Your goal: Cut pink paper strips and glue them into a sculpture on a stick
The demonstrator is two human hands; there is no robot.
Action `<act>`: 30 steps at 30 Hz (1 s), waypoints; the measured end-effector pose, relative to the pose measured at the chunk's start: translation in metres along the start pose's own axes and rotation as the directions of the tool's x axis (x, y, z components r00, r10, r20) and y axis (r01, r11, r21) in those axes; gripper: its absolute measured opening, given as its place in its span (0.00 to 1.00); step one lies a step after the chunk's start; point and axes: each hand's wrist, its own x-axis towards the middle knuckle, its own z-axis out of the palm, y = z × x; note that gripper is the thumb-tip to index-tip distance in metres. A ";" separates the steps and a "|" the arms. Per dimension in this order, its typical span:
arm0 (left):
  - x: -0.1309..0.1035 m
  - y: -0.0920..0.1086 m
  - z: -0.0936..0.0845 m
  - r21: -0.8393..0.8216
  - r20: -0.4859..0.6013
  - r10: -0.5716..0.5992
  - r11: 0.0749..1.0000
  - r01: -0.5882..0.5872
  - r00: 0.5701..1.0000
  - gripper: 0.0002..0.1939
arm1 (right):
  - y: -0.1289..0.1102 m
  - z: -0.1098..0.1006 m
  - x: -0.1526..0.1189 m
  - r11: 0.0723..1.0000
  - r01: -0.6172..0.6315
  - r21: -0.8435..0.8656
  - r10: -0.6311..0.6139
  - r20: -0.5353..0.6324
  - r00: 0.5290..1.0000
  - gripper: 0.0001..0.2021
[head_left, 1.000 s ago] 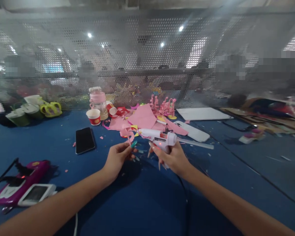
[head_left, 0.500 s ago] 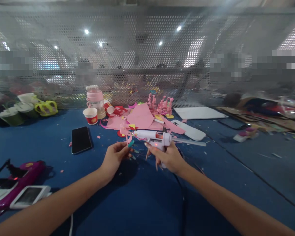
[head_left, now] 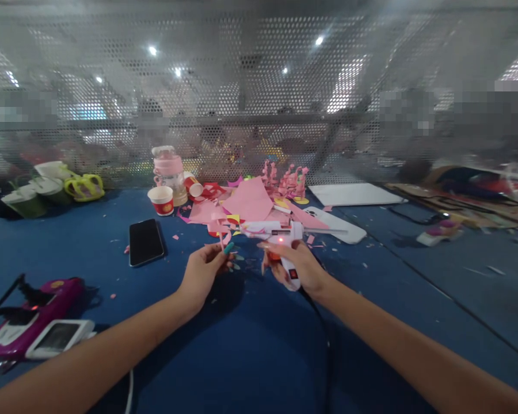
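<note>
My right hand (head_left: 300,264) is wrapped around the handle of a white glue gun (head_left: 263,229), whose red light is lit and whose nozzle points left. A clear glue stick (head_left: 328,231) sticks out of its back. Between thumb and fingers, my left hand (head_left: 205,269) pinches a small curled pink paper piece (head_left: 223,233). The nozzle is close to this piece; whether they touch I cannot tell. Pink paper sheets (head_left: 248,198) and scraps lie just behind, with pink paper figures (head_left: 287,179) standing at their far side.
A black phone (head_left: 145,242) lies left, near a purple power strip (head_left: 37,316) and a white device (head_left: 61,338). A red-white paper cup (head_left: 162,200) and a pink-lidded bottle (head_left: 170,172) stand behind. A white phone (head_left: 336,225) and a white board (head_left: 358,194) lie right. Perforated metal screen (head_left: 242,86) closes the back.
My right hand has turned the glue gun, so its handle and switch now show more, and the gun sits slightly higher and further right. My left hand keeps its pinch on the paper piece.
</note>
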 end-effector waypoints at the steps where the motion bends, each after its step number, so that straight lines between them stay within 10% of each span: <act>1: 0.000 0.000 0.000 -0.002 -0.010 0.002 1.000 -0.002 1.000 0.12 | 0.000 0.000 0.001 0.996 -0.050 0.073 0.050 0.004 0.999 0.13; 7: -0.001 -0.001 0.001 -0.016 -0.033 0.011 1.000 -0.011 0.999 0.07 | -0.001 -0.001 0.005 0.953 -0.169 0.251 0.172 0.011 0.985 0.09; 30: -0.005 0.003 0.003 0.002 0.000 -0.013 1.000 0.013 1.000 0.03 | 0.005 -0.008 -0.005 0.965 0.080 -0.248 -0.074 0.033 0.997 0.16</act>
